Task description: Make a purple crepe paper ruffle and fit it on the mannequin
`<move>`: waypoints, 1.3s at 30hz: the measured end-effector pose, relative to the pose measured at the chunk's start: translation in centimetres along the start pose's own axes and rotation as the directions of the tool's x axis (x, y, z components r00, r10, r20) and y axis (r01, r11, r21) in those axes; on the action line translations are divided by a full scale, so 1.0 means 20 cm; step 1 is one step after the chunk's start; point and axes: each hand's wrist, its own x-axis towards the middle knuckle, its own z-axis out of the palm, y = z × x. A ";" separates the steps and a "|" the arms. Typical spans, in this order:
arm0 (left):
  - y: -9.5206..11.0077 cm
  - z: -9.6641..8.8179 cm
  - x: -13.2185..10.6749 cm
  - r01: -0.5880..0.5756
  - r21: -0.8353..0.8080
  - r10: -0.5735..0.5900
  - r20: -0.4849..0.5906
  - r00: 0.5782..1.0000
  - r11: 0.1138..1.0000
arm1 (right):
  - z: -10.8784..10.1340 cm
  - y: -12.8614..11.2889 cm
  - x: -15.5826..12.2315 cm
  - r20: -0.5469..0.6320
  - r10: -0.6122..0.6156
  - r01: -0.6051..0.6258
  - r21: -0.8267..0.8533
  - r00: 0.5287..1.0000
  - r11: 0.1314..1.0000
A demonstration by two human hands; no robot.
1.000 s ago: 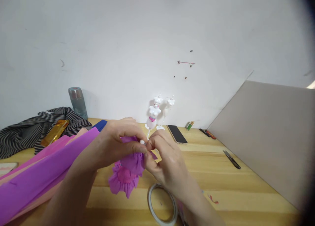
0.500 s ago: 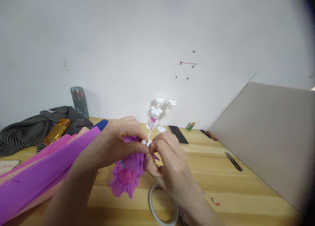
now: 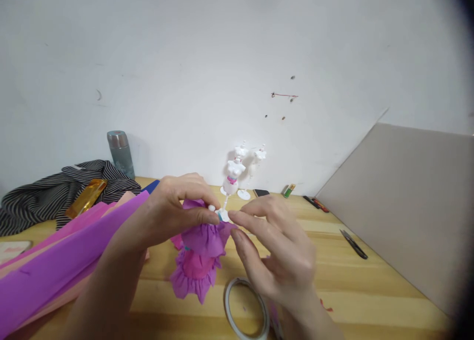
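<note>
- Pale yellow wooden table (image 3: 370,290), spread beneath both hands, bearing everything else told of here.
- Long purple, pink and peach paper sheets (image 3: 74,251), overlapped to the left of the left hand, probably set aside to free the middle.
- Left hand (image 3: 174,206): thumb and fingers pinch the top of the ruffled piece, seemingly to steady it upright.
- Right hand (image 3: 279,251): thumb and forefinger are parted beside the purple edge; whether they graze it I cannot tell. The gap seems to give the frill room.
- Ruffled purple and pink crinkled-paper dress (image 3: 198,263), hanging below the left fingers, left of the right hand; gripped high, perhaps so the tiers fall uncrushed.
- Small white plastic dress forms (image 3: 236,169), standing beyond both hands, likely out of the way.
- Grey-white ring of tape (image 3: 227,303), lying flat just below the right hand, seemingly for easy reach.
- Small rounded white knob (image 3: 211,208), poking out at the left fingertips.
</note>
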 end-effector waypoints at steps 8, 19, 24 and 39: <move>-0.01 0.01 0.00 -0.045 -0.004 0.045 0.024 0.999 0.999 | 0.03 0.02 0.02 0.112 0.083 -0.089 0.053 0.990 0.995; 0.01 0.05 -0.01 -0.064 0.005 0.064 0.004 0.998 0.998 | 0.04 -0.02 0.03 0.122 0.189 -0.208 0.167 0.974 0.964; 0.02 0.04 0.00 -0.038 0.087 0.040 -0.022 0.999 0.995 | 0.04 -0.03 0.03 0.168 0.281 -0.322 0.312 0.945 0.894; 0.02 0.02 -0.01 -0.053 0.115 0.056 -0.024 0.998 0.992 | -0.01 -0.01 0.03 0.235 0.256 -0.315 0.261 0.938 0.912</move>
